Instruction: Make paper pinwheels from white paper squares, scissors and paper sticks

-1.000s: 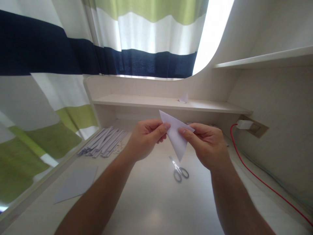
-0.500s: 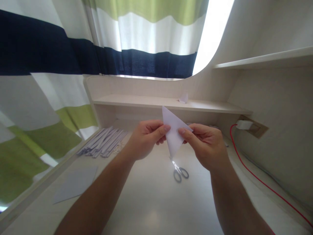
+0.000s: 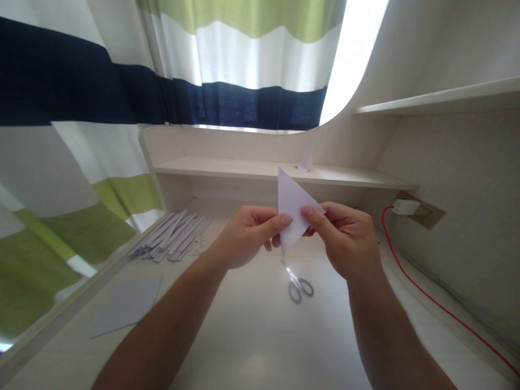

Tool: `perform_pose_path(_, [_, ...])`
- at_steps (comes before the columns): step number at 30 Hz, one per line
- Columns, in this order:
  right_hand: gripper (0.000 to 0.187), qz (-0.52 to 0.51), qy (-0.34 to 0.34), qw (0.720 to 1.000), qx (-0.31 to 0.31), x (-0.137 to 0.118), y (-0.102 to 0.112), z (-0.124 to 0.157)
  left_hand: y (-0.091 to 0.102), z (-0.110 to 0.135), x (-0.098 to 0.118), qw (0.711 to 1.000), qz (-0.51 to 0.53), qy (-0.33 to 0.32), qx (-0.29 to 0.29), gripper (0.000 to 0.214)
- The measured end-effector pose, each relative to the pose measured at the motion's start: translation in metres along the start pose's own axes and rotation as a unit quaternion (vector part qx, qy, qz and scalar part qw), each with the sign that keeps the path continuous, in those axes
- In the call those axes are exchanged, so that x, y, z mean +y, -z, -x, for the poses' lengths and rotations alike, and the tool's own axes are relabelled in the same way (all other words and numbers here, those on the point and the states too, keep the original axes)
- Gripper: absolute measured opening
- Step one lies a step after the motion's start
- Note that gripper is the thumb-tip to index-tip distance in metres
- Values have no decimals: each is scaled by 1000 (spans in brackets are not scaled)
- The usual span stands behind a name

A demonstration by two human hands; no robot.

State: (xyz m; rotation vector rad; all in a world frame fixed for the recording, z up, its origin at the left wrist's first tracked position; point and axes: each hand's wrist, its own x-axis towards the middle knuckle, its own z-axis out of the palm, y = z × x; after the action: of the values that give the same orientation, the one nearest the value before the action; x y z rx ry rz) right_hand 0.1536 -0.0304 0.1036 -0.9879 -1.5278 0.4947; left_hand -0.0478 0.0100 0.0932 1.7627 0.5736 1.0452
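Note:
A white sheet of paper folded into a triangle (image 3: 293, 208) is held up above the desk, one corner pointing up and another down. My left hand (image 3: 254, 233) is closed on its left edge, thumb on the near face and fingers behind. On the right side, my right hand (image 3: 345, 233) pinches it near the right corner, thumb flat on the face. Below the paper's lower tip lies a pair of scissors (image 3: 298, 284) with grey handles, on the desk. The fingers behind the paper are partly hidden.
Many folded paper strips (image 3: 173, 235) lie in a pile at the back left, beside small pale scraps (image 3: 197, 246). Nearer is a flat paper sheet (image 3: 128, 304). A small folded paper piece (image 3: 304, 163) stands on the shelf (image 3: 227, 167). A red cable (image 3: 410, 276) runs from a white plug (image 3: 405, 207) at right.
Both hands have shifted slightly to the right with the folded paper. The paper has turned a little, so its left edge stands more upright. The scissors have not moved.

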Motion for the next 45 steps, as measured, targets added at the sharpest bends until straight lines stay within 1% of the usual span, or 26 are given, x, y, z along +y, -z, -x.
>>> perform_pose_path(2, [33,3,6,1000,20,0,1,0,0,1,0,1000,-20,8,-19,43])
perform_pose_path(4, [34,8,10,999,34,0,1,-1,-1,2,0,999,-35,3,-30,44])
perform_pose_path(8, [34,11,9,999,36,0,2,-1,-2,2,1,999,-27,-11,-22,43])
perform_pose_path(11, [34,11,7,999,48,1,1,-2,-3,2,1,999,-16,14,-43,40])
perform_pose_path(14, [33,9,6,998,59,4,1,-4,-4,3,1,997,-43,28,-50,40])
perform_pose_path(18, [34,-6,5,999,54,10,1,-6,-2,3,5,997,-49,31,-50,42])
perform_pose_path(20, [36,-6,2,999,37,11,2,-7,0,3,6,997,-54,30,-55,39])
perform_pose_path(22, [37,-5,-6,1000,3,11,3,-7,3,2,6,998,-51,5,-40,36])
perform_pose_path(24, [38,-4,-12,999,-32,10,3,-7,6,1,6,999,-42,-28,-4,37])
perform_pose_path(26, [38,-5,-11,999,-49,8,4,-6,7,0,4,998,-38,-49,30,39])
perform_pose_path(28, [37,-19,-11,998,-54,6,3,-5,7,-1,3,997,-30,-57,50,39])
perform_pose_path(30, [31,-49,-12,997,-52,5,3,-4,7,-2,2,997,-9,-59,57,39])
perform_pose_path(33, [24,-71,-5,997,-36,4,2,-3,8,-2,2,997,17,-54,50,41])
perform_pose_path(35, [22,-70,0,997,-27,3,2,-2,8,-1,2,997,22,-58,53,38])
perform_pose_path(39, [20,-74,2,997,-23,4,1,-2,6,0,2,989,36,-88,111,26])
perform_pose_path(41, [20,-81,6,996,-29,4,0,-2,4,1,2,985,46,-104,126,24])
perform_pose_path(45, [10,-121,14,991,-57,5,-1,-3,1,0,3,985,58,-112,118,26])
